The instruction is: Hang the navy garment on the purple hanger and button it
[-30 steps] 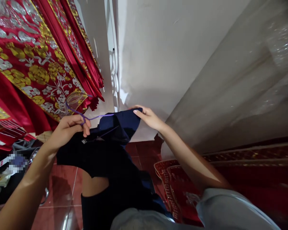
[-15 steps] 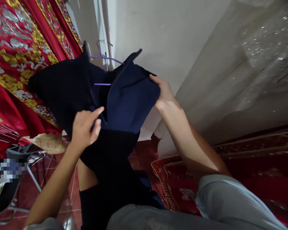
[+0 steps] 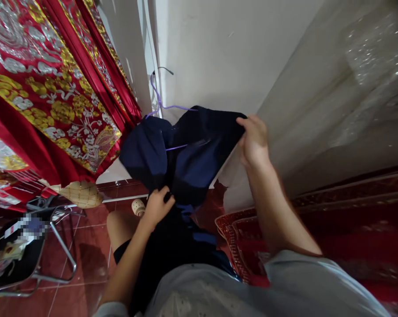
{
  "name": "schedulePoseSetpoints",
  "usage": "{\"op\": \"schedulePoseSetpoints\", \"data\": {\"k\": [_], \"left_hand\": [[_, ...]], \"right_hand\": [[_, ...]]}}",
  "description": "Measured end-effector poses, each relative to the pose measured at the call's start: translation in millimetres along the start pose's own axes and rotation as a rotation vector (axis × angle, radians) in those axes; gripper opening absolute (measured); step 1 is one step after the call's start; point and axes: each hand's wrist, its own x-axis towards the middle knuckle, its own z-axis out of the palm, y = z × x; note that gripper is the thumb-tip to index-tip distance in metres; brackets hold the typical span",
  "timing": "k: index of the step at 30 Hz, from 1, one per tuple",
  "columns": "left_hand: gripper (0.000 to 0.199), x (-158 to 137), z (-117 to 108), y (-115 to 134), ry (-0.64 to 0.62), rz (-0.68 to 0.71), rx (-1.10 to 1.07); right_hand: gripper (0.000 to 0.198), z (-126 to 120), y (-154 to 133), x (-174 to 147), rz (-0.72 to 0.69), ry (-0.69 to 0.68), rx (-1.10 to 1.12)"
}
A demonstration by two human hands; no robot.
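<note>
A dark navy collared top [image 3: 199, 165] hangs on a purple wire hanger [image 3: 177, 107], its neck opening spread so that the hanger's lower bar shows inside. My right hand [image 3: 255, 136] pinches the top's outer shoulder edge between thumb and fingers. Lower down, my left hand [image 3: 159, 207] has its fingers curled on the cloth at the bottom of the front opening. The lower part of the top drops over my lap, and its dark folds are hard to make out.
Red embroidered cloth [image 3: 63, 105] with gold and silver patterns hangs at the left. Below it stands a folding chair [image 3: 61, 251] with things on its seat. A pale clog [image 3: 138, 207] is on the tiled floor. Plastic sheeting [image 3: 360, 88] and more red cloth [image 3: 304, 246] lie to the right.
The top has dropped lower, and its collar has fallen from upright to flatter. My left hand has moved right and down, its pointing finger now curled onto the cloth. My right hand keeps its hold.
</note>
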Motion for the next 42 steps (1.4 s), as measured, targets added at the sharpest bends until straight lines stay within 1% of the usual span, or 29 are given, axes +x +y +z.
{"op": "schedulePoseSetpoints", "data": {"k": [2, 3, 4, 5, 6, 7, 8, 9, 10, 11, 12, 13, 14, 15, 16, 18, 19, 20, 23, 25, 28, 31, 32, 34, 35, 37, 40, 42], "left_hand": [[0.009, -11.8, 9.3, 12.3, 0.111, -0.002, -0.195], [0.011, -16.8, 11.9, 20.8, 0.171, -0.004, -0.296], [0.010, -21.5, 13.0, 30.7, 0.222, -0.012, -0.408], [0.009, -26.0, 12.7, 41.5, 0.260, -0.032, -0.542], [0.013, -30.5, 11.2, 52.8, 0.274, -0.057, -0.704], [0.025, -35.1, 8.7, 63.9, 0.263, -0.086, -0.883], [0.040, -39.9, 5.8, 74.5, 0.239, -0.116, -1.059], [0.057, -45.0, 2.9, 84.2, 0.218, -0.143, -1.216], [0.074, -50.2, 0.4, 92.9, 0.208, -0.167, -1.342], [0.086, -55.5, -1.3, 100.5, 0.216, -0.195, -1.437], [0.094, -60.6, -1.8, 107.1, 0.241, -0.233, -1.504], [0.095, -65.2, -1.1, 112.6, 0.279, -0.278, -1.556], [0.089, -69.1, 0.8, 117.1, 0.317, -0.318, -1.599], [0.079, -72.1, 3.6, 120.6, 0.343, -0.343, -1.632], [0.065, -74.4, 6.9, 123.2, 0.359, -0.348, -1.651], [0.039, -76.9, 13.1, 125.7, 0.367, -0.304, -1.631], [0.030, -77.7, 15.2, 125.8, 0.367, -0.270, -1.590], [0.026, -78.3, 16.1, 125.4, 0.366, -0.239, -1.531], [0.027, -81.2, 12.5, 123.5, 0.369, -0.183, -1.323], [0.025, -83.6, 7.2, 124.1, 0.356, -0.166, -1.218], [0.020, -85.7, -0.2, 127.8, 0.355, -0.129, -1.117], [0.017, -84.1, -4.9, 130.1, 0.363, -0.030, -1.030], [0.017, -82.8, -5.8, 129.7, 0.360, 0.004, -1.000], [0.018, -79.5, -6.3, 126.7, 0.359, 0.048, -0.939], [0.019, -77.8, -5.9, 124.3, 0.358, 0.053, -0.909], [0.017, -74.7, -3.8, 118.8, 0.346, 0.040, -0.867], [0.014, -72.6, 1.7, 110.5, 0.348, 0.005, -0.883], [0.015, -73.1, 6.4, 106.0, 0.382, -0.025, -0.914]], "right_hand": [[0.026, -1.0, -14.1, -22.7, -0.073, 0.223, 0.003], [0.026, -0.7, -23.0, -41.2, -0.141, 0.311, 0.006], [0.025, 0.1, -32.1, -63.5, -0.201, 0.349, 0.016], [0.020, 0.9, -40.9, -88.1, -0.229, 0.368, 0.052], [0.011, 1.6, -49.1, -113.3, -0.202, 0.321, 0.104], [0.006, 1.9, -56.3, -137.2, -0.131, 0.176, 0.147], [0.007, 1.6, -62.5, -158.3, -0.062, -0.051, 0.150], [0.008, 0.6, -67.9, -175.3, -0.015, -0.244, 0.149], [0.010, -0.7, -72.5, -187.7, 0.021, -0.401, 0.136], [0.013, -2.2, -76.5, -195.4, 0.037, -0.502, 0.114], [0.017, -3.7, -80.2, -198.9, 0.040, -0.552, 0.088], [0.018, -5.0, -83.6, -199.3, 0.038, -0.575, 0.057], [0.019, -6.1, -86.7, -197.6, 0.037, -0.595, 0.022], [0.017, -7.2, -89.5, -194.9, 0.038, -0.619, -0.014], [0.016, -8.3, -91.9, -192.1, 0.040, -0.642, -0.045], [0.011, -11.0, -95.2, -188.7, 0.050, -0.660, -0.083], [0.009, -12.7, -96.0, -188.4, 0.055, -0.660, -0.093], [0.008, -14.6, -96.3, -188.9, 0.051, -0.660, -0.101], [0.010, -20.3, -94.5, -193.4, -0.029, -0.669, -0.108], [0.016, -22.9, -91.6, -197.3, -0.095, -0.655, -0.089], [0.026, -24.2, -86.7, -202.4, -0.146, -0.610, -0.025], [0.035, -24.0, -83.7, -202.3, -0.205, -0.531, 0.020], [0.035, -23.9, -83.3, -200.7, -0.236, -0.517, 0.017], [0.025, -23.4, -82.7, -196.4, -0.283, -0.539, -0.007], [0.017, -23.0, -82.3, -194.6, -0.277, -0.567, -0.023], [0.005, -21.9, -80.3, -193.7, -0.203, -0.615, -0.052], [0.006, -18.4, -74.3, -198.9, -0.072, -0.593, -0.082], [0.008, -13.5, -70.1, -199.4, -0.043, -0.581, -0.093]]}}
